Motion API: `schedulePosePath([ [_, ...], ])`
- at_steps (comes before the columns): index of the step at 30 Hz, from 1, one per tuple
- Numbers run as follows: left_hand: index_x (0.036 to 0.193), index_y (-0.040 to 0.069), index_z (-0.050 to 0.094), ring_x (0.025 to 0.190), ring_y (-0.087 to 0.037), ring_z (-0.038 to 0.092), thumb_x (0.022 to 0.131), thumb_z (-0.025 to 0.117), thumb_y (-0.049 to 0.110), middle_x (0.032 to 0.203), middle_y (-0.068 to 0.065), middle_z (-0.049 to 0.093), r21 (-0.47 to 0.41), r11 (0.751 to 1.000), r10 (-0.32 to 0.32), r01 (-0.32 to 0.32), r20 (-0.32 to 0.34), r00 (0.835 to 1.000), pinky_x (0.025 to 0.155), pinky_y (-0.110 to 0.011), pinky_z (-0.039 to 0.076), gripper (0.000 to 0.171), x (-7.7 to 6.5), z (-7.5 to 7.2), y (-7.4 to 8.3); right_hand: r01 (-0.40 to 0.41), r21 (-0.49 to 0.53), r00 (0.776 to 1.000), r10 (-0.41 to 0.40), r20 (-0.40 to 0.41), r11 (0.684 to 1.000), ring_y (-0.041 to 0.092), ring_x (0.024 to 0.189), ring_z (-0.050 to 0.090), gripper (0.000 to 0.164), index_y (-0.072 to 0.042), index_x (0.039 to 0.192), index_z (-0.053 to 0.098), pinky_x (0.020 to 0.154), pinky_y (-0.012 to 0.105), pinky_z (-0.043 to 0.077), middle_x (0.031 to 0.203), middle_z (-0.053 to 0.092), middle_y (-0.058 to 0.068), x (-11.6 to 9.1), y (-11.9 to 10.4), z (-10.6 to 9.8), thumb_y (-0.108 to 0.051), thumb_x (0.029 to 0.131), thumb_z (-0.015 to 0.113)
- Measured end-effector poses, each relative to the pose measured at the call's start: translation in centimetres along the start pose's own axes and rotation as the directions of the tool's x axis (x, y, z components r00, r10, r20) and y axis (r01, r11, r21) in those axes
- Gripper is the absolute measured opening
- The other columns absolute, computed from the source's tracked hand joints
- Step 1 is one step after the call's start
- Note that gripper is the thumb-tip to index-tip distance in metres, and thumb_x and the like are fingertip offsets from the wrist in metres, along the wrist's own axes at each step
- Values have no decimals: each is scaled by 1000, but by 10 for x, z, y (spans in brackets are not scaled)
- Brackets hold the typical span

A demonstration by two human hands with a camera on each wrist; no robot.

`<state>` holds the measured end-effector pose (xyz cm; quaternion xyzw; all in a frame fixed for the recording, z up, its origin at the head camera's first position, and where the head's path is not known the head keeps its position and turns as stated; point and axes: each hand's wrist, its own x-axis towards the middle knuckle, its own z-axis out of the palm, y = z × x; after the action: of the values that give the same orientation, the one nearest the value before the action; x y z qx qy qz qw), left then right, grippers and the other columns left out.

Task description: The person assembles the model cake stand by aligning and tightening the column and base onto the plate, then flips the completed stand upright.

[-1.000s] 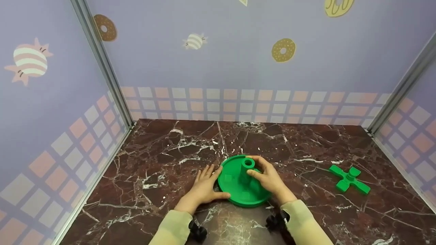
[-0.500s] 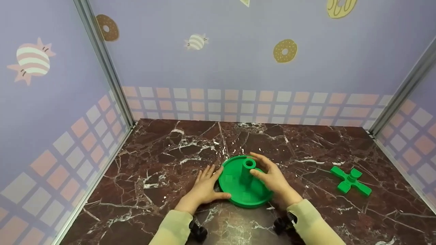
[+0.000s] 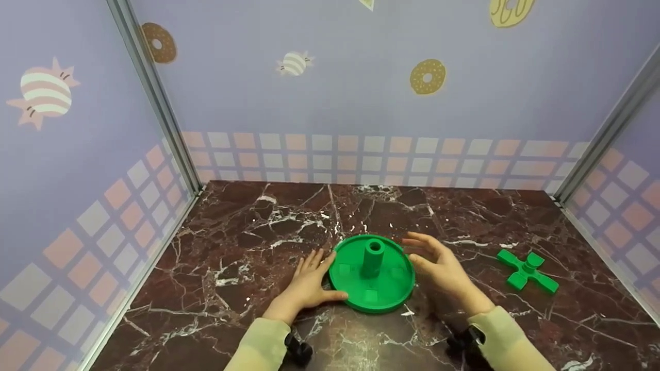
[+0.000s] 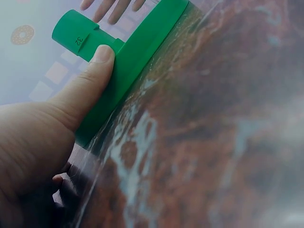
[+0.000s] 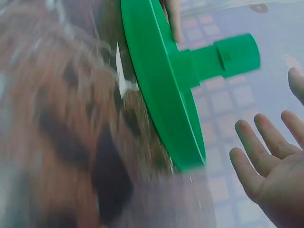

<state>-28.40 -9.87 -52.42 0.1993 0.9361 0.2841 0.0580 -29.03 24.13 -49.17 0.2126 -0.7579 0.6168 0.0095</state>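
Observation:
A round green dish [image 3: 356, 296] with a raised rim lies on the table, and a hollow green post [image 3: 372, 263] stands upright inside it. My left hand [image 3: 308, 282] rests at the dish's left side, fingers spread and fairly straight, its thumb [image 4: 88, 80] against the rim in the left wrist view. To the right of the dish, my right hand [image 3: 441, 268] is apart from it with nothing in its fingers. The right wrist view shows those fingers [image 5: 256, 147] spread beside the post. Raised number-like marks show on the post's collar [image 4: 78, 40] in the left wrist view.
A green cross-shaped piece [image 3: 528, 270] with a short peg in its middle lies on the right part of the dark marbled table [image 3: 247, 226]. Patterned panels [image 3: 350, 103] wall in the table at the back and both sides.
My right hand has let go of the post and moved right, away from the dish. The left hand and the dish have stayed in place.

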Motion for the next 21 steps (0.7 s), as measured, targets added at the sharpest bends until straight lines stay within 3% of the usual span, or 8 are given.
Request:
schedulePosePath([
  [3, 165, 15, 25, 160, -44, 9, 79, 80, 62, 171, -25, 16, -9, 1000, 0, 0, -2, 1000, 130, -64, 2, 112, 0, 0, 0, 7, -8, 999, -7, -35, 1000, 9, 119, 68, 54, 8, 149, 44, 90, 36, 63, 141, 59, 29, -10, -2, -14, -1, 99, 64],
  [6, 165, 15, 26, 160, -44, 9, 80, 80, 62, 171, -24, 16, -16, 1000, 1, -1, -3, 1000, 130, -63, 3, 112, 0, 1, -1, 0, -48, 997, -4, -81, 999, 4, 115, 69, 52, 6, 147, 48, 89, 28, 62, 135, 68, 9, -21, -4, -30, 0, 99, 64],
  [10, 165, 15, 26, 160, -44, 9, 80, 80, 62, 171, -25, 17, -18, 1000, -1, 1, -6, 1000, 130, -63, 4, 111, 0, 1, -2, 11, -95, 994, -22, -109, 995, 5, 115, 69, 52, 7, 148, 47, 91, 22, 60, 129, 69, -9, -35, -9, -52, 0, 99, 63],
  [15, 165, 15, 26, 160, -44, 9, 79, 80, 63, 171, -25, 17, -12, 1000, -3, 3, -6, 1000, 130, -64, 3, 112, -1, 0, -1, 27, -176, 986, -55, -155, 984, 1, 113, 69, 50, 7, 148, 46, 90, 15, 57, 130, 69, -13, -53, -18, -83, 1, 101, 61],
  [21, 165, 15, 26, 160, -45, 10, 79, 80, 62, 170, -26, 17, -14, 1000, 1, -2, -8, 1000, 130, -64, 3, 112, -1, 1, 0, -16, -289, 976, -49, -214, 957, -8, 112, 65, 51, -1, 152, 46, 87, 11, 56, 132, 65, -23, -75, -22, -122, -5, 103, 60],
])
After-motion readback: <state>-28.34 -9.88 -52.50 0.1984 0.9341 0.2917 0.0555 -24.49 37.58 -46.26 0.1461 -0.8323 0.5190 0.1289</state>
